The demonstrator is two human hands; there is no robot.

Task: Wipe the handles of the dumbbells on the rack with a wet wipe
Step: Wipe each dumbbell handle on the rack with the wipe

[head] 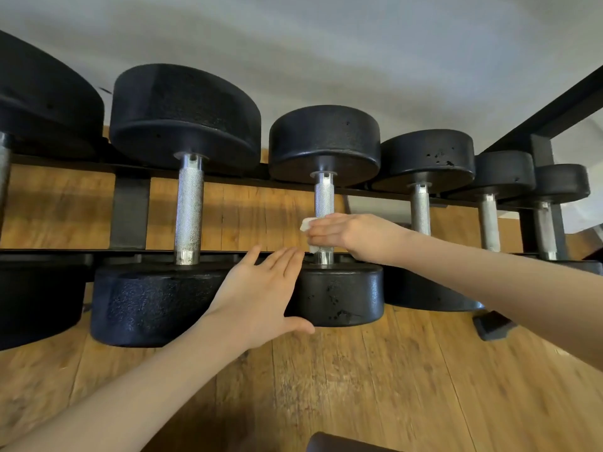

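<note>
The right hand (339,234) grips the wet wipe (306,224) around the handle (324,203); the left hand (261,288), fingers straight, steadies the dumbbell head (339,295) beneath; the wipe could bunch and slip, leaving the knurling above unwiped.

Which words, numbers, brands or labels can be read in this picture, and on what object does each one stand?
None can be read.
The black dumbbells show no weight numbers or brand on their visible ends, only chips in the coating.
The rack, the wet wipe and the wooden floor carry no text.
</note>
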